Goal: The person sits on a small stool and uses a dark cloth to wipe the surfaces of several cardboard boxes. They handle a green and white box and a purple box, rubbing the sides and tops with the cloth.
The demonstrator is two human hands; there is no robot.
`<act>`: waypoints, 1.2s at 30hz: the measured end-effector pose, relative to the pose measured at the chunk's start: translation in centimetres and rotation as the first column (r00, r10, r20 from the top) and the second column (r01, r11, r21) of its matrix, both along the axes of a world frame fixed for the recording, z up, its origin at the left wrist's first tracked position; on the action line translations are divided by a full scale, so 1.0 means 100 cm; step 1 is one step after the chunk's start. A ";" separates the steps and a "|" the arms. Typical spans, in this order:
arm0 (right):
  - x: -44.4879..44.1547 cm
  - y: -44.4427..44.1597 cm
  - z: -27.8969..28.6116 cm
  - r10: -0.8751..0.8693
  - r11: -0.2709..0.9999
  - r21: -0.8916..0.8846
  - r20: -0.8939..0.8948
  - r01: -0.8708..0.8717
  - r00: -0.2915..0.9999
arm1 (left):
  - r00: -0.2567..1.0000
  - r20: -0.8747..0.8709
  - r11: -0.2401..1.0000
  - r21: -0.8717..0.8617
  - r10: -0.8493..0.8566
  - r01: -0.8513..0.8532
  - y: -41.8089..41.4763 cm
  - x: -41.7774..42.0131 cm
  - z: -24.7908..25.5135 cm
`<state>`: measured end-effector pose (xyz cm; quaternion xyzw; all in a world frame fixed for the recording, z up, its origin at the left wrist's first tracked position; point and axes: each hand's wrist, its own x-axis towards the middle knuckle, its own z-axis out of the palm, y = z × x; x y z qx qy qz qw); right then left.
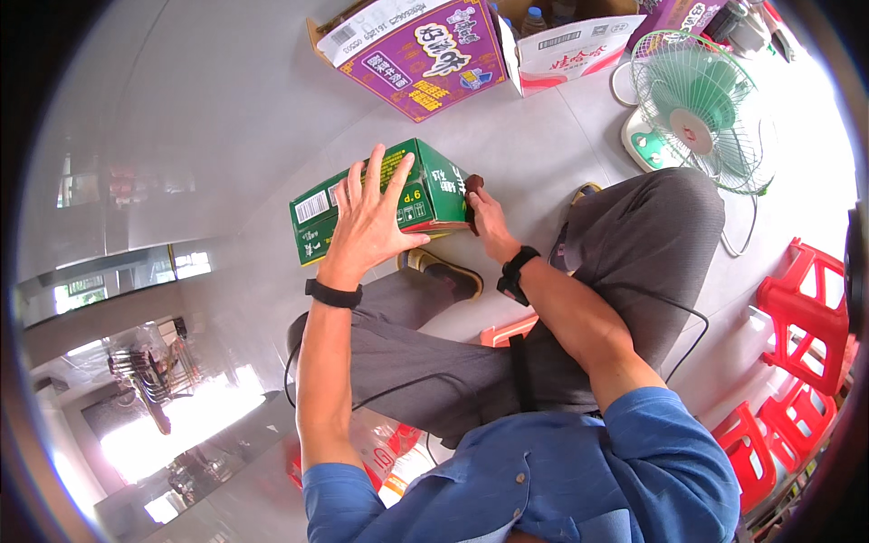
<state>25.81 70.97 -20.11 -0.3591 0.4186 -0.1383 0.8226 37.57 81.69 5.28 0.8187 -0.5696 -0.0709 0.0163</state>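
Note:
A green cardboard carton (pixel 434 183) with printed writing and a barcode stands tilted in front of me, above the grey tiled floor or resting on it; I cannot tell which. My left hand (pixel 370 220) is spread flat over its near side, fingers apart and thumb near the lower edge. At the carton's right end, my right hand (pixel 490 220) has its fingers closed on a small dark reddish-brown object (pixel 474 186). That object lies against the carton's end, and its full shape is hidden.
A purple carton (pixel 421 61) and an opened white carton (pixel 577 51) holding bottles (pixel 534 22) stand ahead. To the right is a green electric fan (pixel 696 122) with its cord. Red plastic stools (pixel 804 312) stand at far right. A glossy panel (pixel 136 170) borders the left.

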 end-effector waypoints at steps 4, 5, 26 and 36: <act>0.022 0.043 0.121 -0.004 0.836 -0.541 0.164 0.093 0.986 | 0.991 0.135 0.995 -0.104 0.022 -0.008 0.029 0.014 -0.010; 0.025 0.042 0.134 0.032 0.743 -0.656 0.230 0.130 0.973 | 0.995 0.099 0.991 -0.130 0.023 -0.010 0.031 0.016 -0.013; 0.004 0.051 0.159 0.125 0.560 -0.811 0.286 0.170 0.950 | 0.999 -0.019 0.966 -0.257 -0.044 0.038 0.033 0.031 -0.019; 0.023 0.120 0.180 0.454 0.397 -0.910 0.309 0.121 0.836 | 0.936 -0.313 0.958 -0.179 0.161 -0.225 0.131 0.050 0.025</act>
